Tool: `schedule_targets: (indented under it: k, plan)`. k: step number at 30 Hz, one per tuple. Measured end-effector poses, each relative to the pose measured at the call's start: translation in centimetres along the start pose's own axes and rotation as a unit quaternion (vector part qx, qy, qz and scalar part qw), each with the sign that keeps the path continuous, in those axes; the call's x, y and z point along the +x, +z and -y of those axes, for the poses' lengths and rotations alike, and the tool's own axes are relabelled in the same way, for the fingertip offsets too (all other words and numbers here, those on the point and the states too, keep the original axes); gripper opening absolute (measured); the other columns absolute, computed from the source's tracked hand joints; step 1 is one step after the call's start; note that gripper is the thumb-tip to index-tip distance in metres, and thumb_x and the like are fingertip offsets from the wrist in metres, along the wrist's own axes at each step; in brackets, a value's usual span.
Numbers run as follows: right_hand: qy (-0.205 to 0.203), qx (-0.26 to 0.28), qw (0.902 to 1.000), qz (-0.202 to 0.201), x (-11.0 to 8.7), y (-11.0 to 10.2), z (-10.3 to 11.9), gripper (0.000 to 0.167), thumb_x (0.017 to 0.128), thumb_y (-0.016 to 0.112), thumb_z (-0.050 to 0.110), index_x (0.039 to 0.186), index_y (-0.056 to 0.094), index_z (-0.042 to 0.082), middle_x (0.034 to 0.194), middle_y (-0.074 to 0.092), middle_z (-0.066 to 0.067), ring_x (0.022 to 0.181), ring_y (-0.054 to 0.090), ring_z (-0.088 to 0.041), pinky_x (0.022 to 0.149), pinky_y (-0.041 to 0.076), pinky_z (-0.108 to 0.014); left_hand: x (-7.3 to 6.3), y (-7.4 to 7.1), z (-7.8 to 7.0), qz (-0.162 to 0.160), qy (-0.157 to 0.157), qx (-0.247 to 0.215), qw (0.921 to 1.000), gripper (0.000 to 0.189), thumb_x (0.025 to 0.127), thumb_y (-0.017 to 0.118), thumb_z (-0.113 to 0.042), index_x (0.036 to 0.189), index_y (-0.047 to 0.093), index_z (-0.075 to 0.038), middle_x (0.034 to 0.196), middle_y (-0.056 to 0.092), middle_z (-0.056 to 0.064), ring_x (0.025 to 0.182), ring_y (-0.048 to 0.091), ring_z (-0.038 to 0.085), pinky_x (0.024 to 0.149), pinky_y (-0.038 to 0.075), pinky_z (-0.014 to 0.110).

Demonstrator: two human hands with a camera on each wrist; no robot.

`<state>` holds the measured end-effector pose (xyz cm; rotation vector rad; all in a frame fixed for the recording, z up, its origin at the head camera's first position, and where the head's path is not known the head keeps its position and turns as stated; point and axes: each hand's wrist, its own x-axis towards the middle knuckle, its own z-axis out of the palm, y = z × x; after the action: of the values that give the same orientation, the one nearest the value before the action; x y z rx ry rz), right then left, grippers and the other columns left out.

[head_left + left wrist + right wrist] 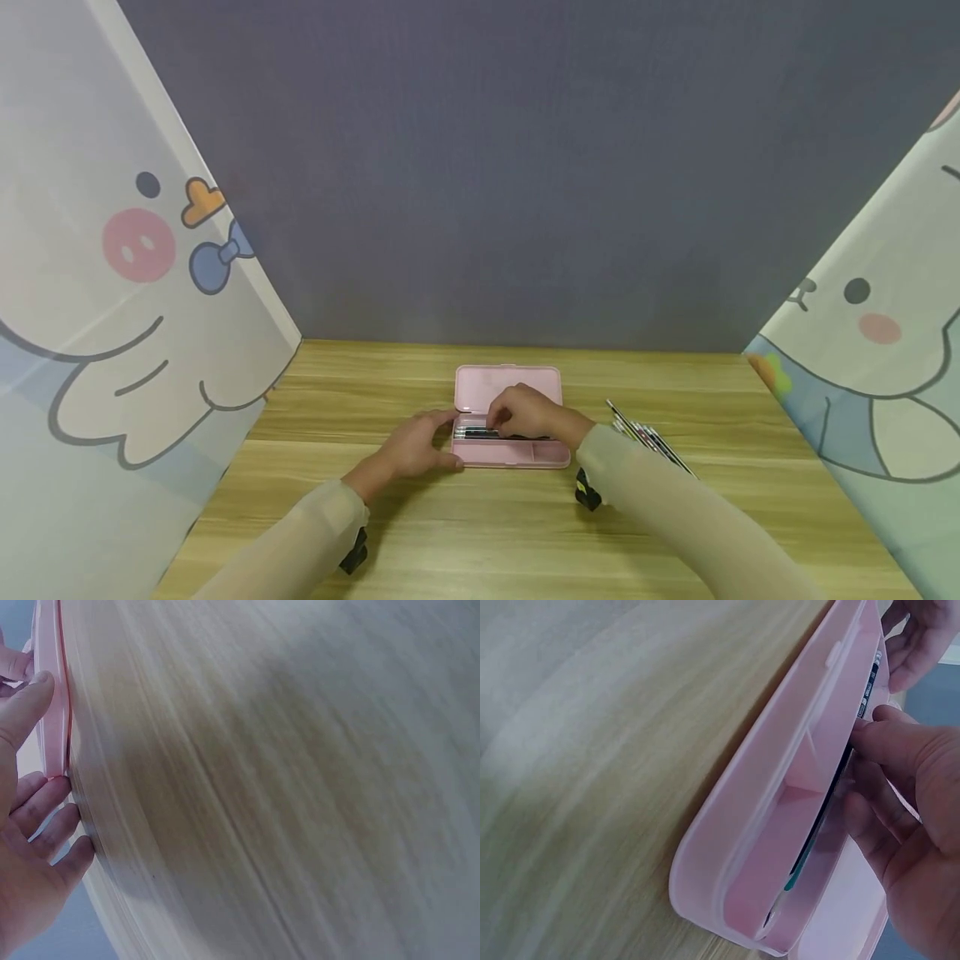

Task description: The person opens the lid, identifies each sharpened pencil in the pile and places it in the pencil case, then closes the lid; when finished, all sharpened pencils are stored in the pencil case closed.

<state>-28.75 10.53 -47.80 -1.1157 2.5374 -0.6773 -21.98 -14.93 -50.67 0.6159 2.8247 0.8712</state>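
A pink pencil case (491, 452) lies on the table with its lid (506, 385) raised toward the back. Several dark pencils (472, 432) lie in its long rear compartment. My left hand (411, 443) holds the case at its left end, thumb at the front corner and fingers at the end and rear corner. Inside the rear compartment, my right hand (521, 412) pinches a black pencil (810, 851) with a green band near its tip. The right thumb (877, 735) lies against that pencil; the fingers behind it are partly hidden.
Right of the case, several loose pencils (648, 437) lie in a slanted pile on the wooden table (465, 533). A dark grey panel (480, 183) stands behind, with cartoon-printed panels at left and right. A divider (804, 761) splits the front compartment.
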Motion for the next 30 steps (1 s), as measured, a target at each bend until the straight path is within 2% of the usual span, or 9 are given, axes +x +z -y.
schedule_targets:
  k: [8, 14, 18, 24, 30]
  plan:
    - [0.009, 0.018, 0.9997, -0.016, -0.7, -0.2, 0.0, 0.02, 0.083, 0.08, -0.002, 0.095, 0.079, 0.014, 0.091, 0.076, 0.005, 0.085, 0.069, -0.006, 0.079, 0.057, -0.023, 0.2, 0.0, 0.0, -0.001, -0.001, 0.002, 1.0, 0.09, 0.075, 0.09, -0.045, 0.148, 0.054, -0.007, 0.147, 0.059, 0.012, 0.138, 0.053, 0.035, 0.114, 0.044, 0.052]
    - [-0.003, 0.067, 0.9972, -0.032, -1.5, -0.8, -0.6, 0.016, 0.084, 0.081, 0.0, 0.097, 0.079, 0.008, 0.09, 0.077, 0.0, 0.084, 0.07, -0.007, 0.078, 0.058, -0.023, 0.2, 0.0, -0.3, -0.006, 0.006, -0.009, 0.9999, 0.089, 0.074, 0.092, -0.042, 0.147, 0.055, -0.007, 0.146, 0.06, 0.012, 0.137, 0.053, 0.035, 0.114, 0.044, 0.053]
    - [-0.001, 0.09, 0.9951, -0.042, -2.5, -1.9, -1.5, 0.014, 0.088, 0.078, 0.002, 0.101, 0.079, 0.007, 0.095, 0.077, -0.002, 0.087, 0.071, -0.008, 0.079, 0.059, -0.024, 0.1, 0.1, -0.3, -0.009, 0.008, -0.008, 0.9999, 0.088, 0.074, 0.092, -0.041, 0.146, 0.056, -0.008, 0.146, 0.06, 0.011, 0.137, 0.053, 0.035, 0.114, 0.044, 0.053]
    - [0.001, 0.099, 0.9927, -0.069, -5.4, -4.8, -2.8, 0.016, 0.092, 0.074, 0.005, 0.108, 0.077, 0.002, 0.101, 0.077, -0.006, 0.09, 0.071, -0.013, 0.081, 0.06, -0.031, 0.0, 0.0, -0.3, -0.009, 0.004, -0.004, 0.9999, 0.089, 0.074, 0.092, -0.043, 0.147, 0.055, -0.008, 0.148, 0.058, 0.011, 0.139, 0.051, 0.036, 0.115, 0.042, 0.054]
    - [0.039, 0.113, 0.9877, -0.101, -10.1, -6.9, -5.4, 0.02, 0.094, 0.074, 0.01, 0.112, 0.076, 0.002, 0.103, 0.076, -0.009, 0.092, 0.071, -0.015, 0.079, 0.06, -0.029, -0.1, 0.1, -0.1, -0.009, 0.004, -0.004, 0.9999, 0.089, 0.073, 0.092, -0.042, 0.147, 0.055, -0.007, 0.148, 0.058, 0.012, 0.138, 0.052, 0.037, 0.114, 0.043, 0.054]
